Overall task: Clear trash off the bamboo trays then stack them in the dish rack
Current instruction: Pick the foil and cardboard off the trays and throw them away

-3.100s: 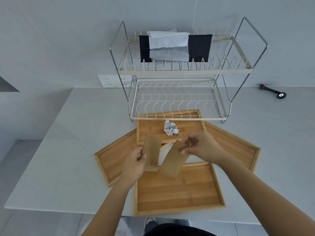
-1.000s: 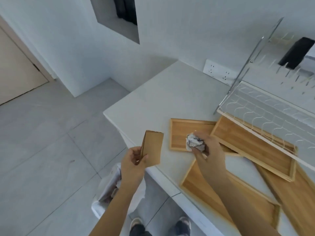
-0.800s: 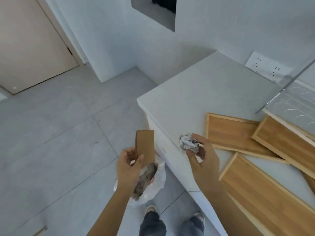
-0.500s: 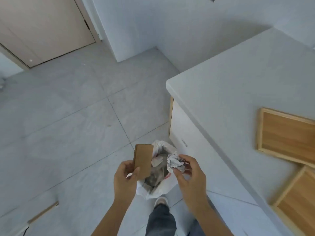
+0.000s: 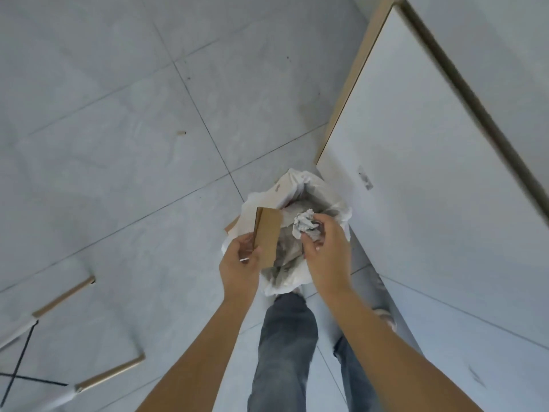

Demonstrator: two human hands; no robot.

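Grey floor tiles (image 5: 118, 144) surround a white-lined bin (image 5: 297, 197); above it, left hand (image 5: 237, 269) pinches flat brown cardboard (image 5: 267, 236), right hand (image 5: 326, 254) clutches crumpled grey-white paper (image 5: 304, 223).

The mouth of the white trash bag (image 5: 312, 200) is the landmark: it gapes open below, partly filled with crumpled paper. Above its near side, the left hand (image 5: 239, 267) with brown cardboard pieces (image 5: 267, 236) and the right hand (image 5: 325, 254) with a crumpled paper ball (image 5: 304, 223) crowd the opening. The white cabinet (image 5: 416, 173) stands just right of the bag, perhaps touching. Left and beyond the bag, grey floor tiles (image 5: 118, 144) lie bare.
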